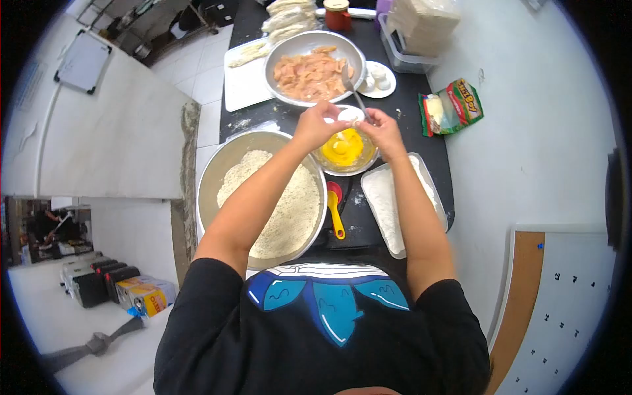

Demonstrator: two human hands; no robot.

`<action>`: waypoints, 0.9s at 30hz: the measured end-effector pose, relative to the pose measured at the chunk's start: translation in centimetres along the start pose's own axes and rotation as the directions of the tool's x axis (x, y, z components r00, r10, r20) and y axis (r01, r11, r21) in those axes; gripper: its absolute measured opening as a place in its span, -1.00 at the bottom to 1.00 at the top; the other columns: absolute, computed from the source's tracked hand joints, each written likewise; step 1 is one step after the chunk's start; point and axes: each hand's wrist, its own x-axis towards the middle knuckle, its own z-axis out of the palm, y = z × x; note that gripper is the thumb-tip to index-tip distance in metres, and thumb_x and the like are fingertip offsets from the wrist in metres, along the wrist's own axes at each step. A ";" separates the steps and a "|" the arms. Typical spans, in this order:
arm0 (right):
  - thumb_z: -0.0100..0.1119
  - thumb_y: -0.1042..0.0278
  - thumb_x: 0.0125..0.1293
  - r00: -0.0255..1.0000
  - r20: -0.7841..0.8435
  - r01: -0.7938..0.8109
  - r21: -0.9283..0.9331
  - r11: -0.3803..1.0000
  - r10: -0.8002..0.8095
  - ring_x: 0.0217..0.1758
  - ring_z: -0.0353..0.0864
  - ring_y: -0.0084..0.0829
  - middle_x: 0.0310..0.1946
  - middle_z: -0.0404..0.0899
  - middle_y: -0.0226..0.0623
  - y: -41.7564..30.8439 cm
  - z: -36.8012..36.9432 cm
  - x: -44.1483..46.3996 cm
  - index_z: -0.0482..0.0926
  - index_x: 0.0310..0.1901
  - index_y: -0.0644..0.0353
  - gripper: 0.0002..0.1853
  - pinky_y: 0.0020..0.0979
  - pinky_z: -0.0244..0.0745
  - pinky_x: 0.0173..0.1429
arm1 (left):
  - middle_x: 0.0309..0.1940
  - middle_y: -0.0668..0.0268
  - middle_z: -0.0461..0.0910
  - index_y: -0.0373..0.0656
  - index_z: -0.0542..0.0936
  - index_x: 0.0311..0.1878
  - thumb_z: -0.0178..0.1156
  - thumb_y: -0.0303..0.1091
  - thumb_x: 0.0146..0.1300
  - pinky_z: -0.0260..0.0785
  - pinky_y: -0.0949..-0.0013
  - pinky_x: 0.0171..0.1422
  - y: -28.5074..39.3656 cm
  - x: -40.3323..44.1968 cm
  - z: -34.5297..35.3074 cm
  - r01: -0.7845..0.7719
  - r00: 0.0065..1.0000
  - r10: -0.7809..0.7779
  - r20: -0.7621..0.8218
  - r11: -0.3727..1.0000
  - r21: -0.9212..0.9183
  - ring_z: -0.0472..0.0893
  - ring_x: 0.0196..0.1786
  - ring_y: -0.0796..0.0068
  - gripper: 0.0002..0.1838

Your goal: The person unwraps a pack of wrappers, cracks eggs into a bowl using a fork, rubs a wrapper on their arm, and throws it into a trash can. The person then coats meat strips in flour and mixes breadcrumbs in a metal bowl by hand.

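- Egg bowl (366,162) sat on the black table (412,118), yellow egg in the bottom, some whole yolk visible.
- Left hand (319,126): over the left far edge of the egg bowl, fingers bent, pinching white eggshell (351,114). One piece or two: could not tell.
- Right hand (383,135): over the right far edge of the egg bowl, grasping a metal utensil (359,100) by the handle end, fingertips also at the eggshell. Utensil head pointed away from the egg bowl, over the chicken bowl. Spoon or fork: could not tell.
- Eggshell: between both hands, above the far side of the egg bowl.
- Chicken bowl (299,46): just beyond the egg bowl, raw pale pink strips inside.
- Small plate (390,72): beyond the egg bowl, to its right, white rounded items on it.
- Large steel bowl (216,161): left of the egg bowl and nearer the person, heap of crumbly off-white meal.
- Yellow measuring spoon (338,222) and red scoop (334,189): near side of the egg bowl.
- Tray (380,220): right of the egg bowl and nearer, white powder in it, partly behind the right forearm.
- Green-and-red packet (453,108): right of the egg bowl, by the wall.
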 end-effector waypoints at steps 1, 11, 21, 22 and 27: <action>0.32 0.42 0.08 0.999 0.013 -0.032 0.094 0.995 0.031 -0.28 0.53 -0.60 -0.29 0.59 -0.34 -0.4 0.5 -0.7 0.51 -0.07 0.33 -0.63 -0.57 0.44 -0.17 | -0.37 0.23 0.64 -0.23 0.56 -0.26 0.46 -0.12 -0.14 0.43 0.40 -0.14 0.2 0.0 0.2 0.021 1.000 -0.021 0.014 1.000 0.009 0.62 -0.29 0.43 -0.54; 0.35 0.37 0.02 0.923 -0.283 -0.240 0.111 0.964 0.262 -0.53 0.39 -0.67 -0.46 0.50 -0.43 1.7 -4.7 2.5 0.48 -0.11 0.24 -0.62 -0.59 0.24 -0.51 | -0.38 0.28 0.57 -0.12 0.44 -0.04 0.00 0.02 0.31 0.43 0.40 -0.33 1.2 -0.4 -0.1 0.526 0.846 -0.450 0.286 0.616 -0.586 0.57 -0.38 0.45 -0.60; 0.47 0.22 -0.19 0.850 -0.526 -0.176 -0.353 0.919 -0.039 -0.35 0.61 -0.30 -0.28 0.61 -0.14 10.6 -7.5 14.7 0.52 -0.09 0.27 -0.43 -0.35 0.48 -0.28 | -0.10 0.18 0.43 -0.18 0.33 0.10 -0.09 -0.27 0.34 0.49 0.19 -0.05 0.3 -2.2 -0.2 0.510 0.849 -0.369 0.378 0.384 -0.770 0.54 -0.12 0.17 -0.68; 0.47 0.21 -0.19 0.847 -0.530 -0.240 -0.345 0.907 0.022 -0.28 0.61 -0.28 -0.27 0.61 -0.14 9.6 -7.1 14.3 0.52 -0.09 0.26 -0.42 -0.33 0.46 -0.20 | -0.09 0.18 0.45 -0.18 0.33 0.11 -0.08 -0.23 0.36 0.50 0.20 -0.06 1.0 -2.4 -0.4 0.506 0.847 -0.381 0.371 0.363 -0.782 0.56 -0.12 0.19 -0.67; 0.45 0.00 -0.19 0.812 -0.576 -0.257 -0.494 0.831 -0.091 -0.10 0.59 -0.14 -0.21 0.61 -0.07 7.3 -7.1 13.1 0.53 -0.06 0.24 -0.34 -0.26 0.41 0.00 | -0.03 0.13 0.50 -0.22 0.31 0.16 -0.06 -0.08 0.37 0.53 0.33 -0.08 -0.6 -2.4 -1.6 0.551 0.830 -0.307 0.466 0.318 -0.771 0.59 -0.15 0.29 -0.54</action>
